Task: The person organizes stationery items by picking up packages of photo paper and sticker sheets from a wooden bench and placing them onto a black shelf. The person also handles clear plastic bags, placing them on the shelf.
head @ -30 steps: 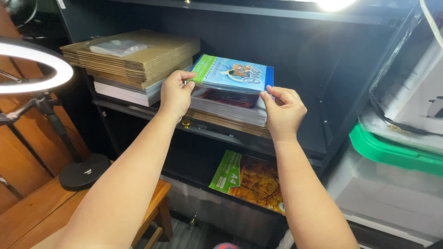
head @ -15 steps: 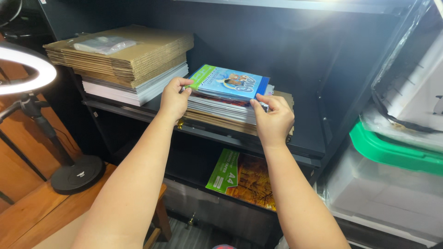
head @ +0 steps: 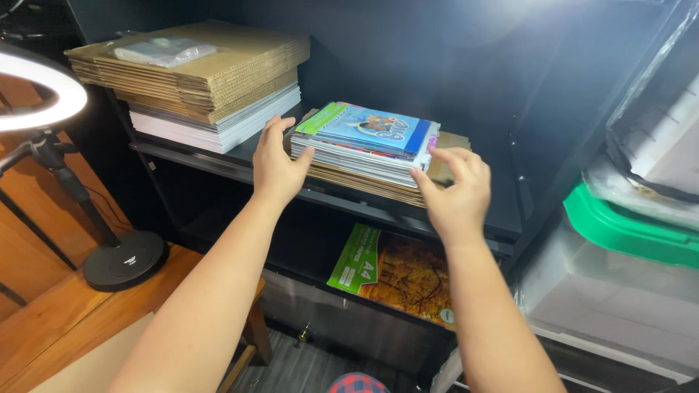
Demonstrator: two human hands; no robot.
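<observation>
Change since earlier frame: both of your hands have come off the stack of booklets (head: 364,149); half a second ago they pressed its two ends, now they stand just clear of it.
Left hand: your left hand (head: 275,164) is at the stack's left end, fingers (head: 271,131) spread apart and holding nothing; the thumb looks to be at or just off the edge, and you cannot tell contact for certain.
Right hand: your right hand (head: 455,191) is at the stack's right front corner, fingers apart, empty, one fingertip near the top cover.
Location: the stack rests on the dark shelf (head: 218,161), on top of flat brown card sheets (head: 448,156), to the right of the corrugated cardboard pile (head: 204,65).
Risk, slide: glossy covers on loose thin booklets look slippery; a brush from either withdrawing hand could fan the upper ones forward.
Risk, overhang: the stack sits near the shelf's front lip, so a nudge could tip it towards the paper pack (head: 397,273) on the lower shelf.
Appearance: top cover is blue with a green strip on the left; edges are nearly square, slightly stepped at the right.
</observation>
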